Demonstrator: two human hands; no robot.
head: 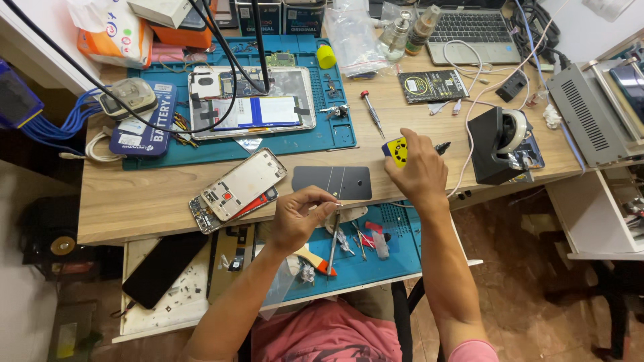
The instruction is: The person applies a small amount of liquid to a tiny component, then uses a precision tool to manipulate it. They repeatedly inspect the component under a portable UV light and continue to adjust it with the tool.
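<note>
My left hand (300,216) pinches a pair of metal tweezers (333,236) that point down over the blue tray. My right hand (419,171) rests on the wooden desk and grips a small yellow and blue tool (396,150) with a dark tip sticking out to the right. A dark phone back cover (332,182) lies flat between the hands. To the left sits an opened phone frame (236,188) over a red-edged board.
A blue mat (339,131) at the back holds an opened tablet (251,104) and a red-tipped screwdriver (371,112). A black tape dispenser (500,144) stands right. A laptop (473,33), bottles, cables and a grey machine (594,110) crowd the far side. A dark phone (164,268) lies lower left.
</note>
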